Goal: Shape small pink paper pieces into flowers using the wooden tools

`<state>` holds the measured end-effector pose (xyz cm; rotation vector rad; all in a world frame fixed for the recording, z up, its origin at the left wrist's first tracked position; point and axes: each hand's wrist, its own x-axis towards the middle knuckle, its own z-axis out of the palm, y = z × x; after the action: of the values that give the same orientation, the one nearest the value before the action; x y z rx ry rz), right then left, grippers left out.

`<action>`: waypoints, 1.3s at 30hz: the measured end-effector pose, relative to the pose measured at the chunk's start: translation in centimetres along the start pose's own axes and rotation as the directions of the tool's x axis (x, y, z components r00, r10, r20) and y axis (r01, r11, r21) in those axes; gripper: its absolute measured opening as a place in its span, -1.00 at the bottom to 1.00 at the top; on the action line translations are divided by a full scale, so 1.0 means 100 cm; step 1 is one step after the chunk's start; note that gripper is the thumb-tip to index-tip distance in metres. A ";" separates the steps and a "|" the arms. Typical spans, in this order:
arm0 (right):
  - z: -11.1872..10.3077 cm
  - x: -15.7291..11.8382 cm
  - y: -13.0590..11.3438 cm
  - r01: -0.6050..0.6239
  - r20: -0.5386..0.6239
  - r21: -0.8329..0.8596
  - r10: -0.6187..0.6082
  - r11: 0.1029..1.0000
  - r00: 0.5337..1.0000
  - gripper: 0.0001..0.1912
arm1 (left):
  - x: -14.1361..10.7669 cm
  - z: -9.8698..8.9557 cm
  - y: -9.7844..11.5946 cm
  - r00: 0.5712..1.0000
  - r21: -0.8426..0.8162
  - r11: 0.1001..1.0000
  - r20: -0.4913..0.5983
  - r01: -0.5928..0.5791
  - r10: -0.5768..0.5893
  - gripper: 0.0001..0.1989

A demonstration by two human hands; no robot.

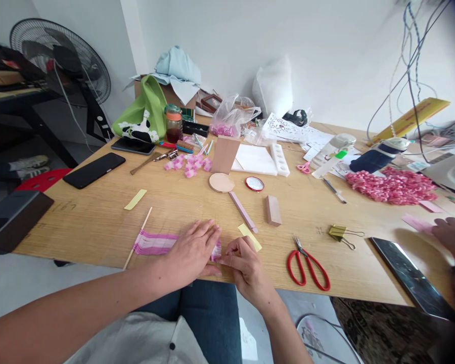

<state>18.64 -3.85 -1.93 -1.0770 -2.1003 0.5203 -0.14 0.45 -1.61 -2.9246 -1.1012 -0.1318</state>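
A pink and white woven strip [155, 243] lies flat near the table's front edge, its left end fixed round a thin wooden stick [141, 235]. My left hand [191, 253] rests on the strip's right part, palm down with fingers stretched out. Just right of it, my right hand [244, 263] pinches at the strip's right end; what is between its fingertips is too small to make out. Behind the right hand lies a yellow paper piece [255, 239]. Red-handled scissors [308, 264] lie open further right.
Behind are a wooden block [273, 211], a round disc [221, 182], a red-rimmed lid [255, 183] and a lilac stick [243, 212]. A binder clip [339, 233] and a dark phone [409, 275] lie right. Another person's hand [453, 235] touches pink paper at the far right.
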 end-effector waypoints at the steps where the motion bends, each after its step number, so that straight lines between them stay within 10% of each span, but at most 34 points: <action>1: 0.000 0.000 0.000 -0.001 0.007 -0.001 0.001 1.000 1.000 -0.56 | 0.000 0.000 0.000 1.000 -0.001 1.000 -0.002 -0.001 0.001 -0.13; 39: 0.002 -0.002 0.005 -0.015 -0.050 -0.012 0.014 1.000 0.999 -0.53 | 0.001 0.001 0.000 1.000 -0.020 1.000 0.002 0.003 -0.003 -0.12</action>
<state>18.82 -3.72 -2.45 -1.1018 -2.0565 0.4836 0.00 0.52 -1.70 -2.9409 -1.1114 -0.1415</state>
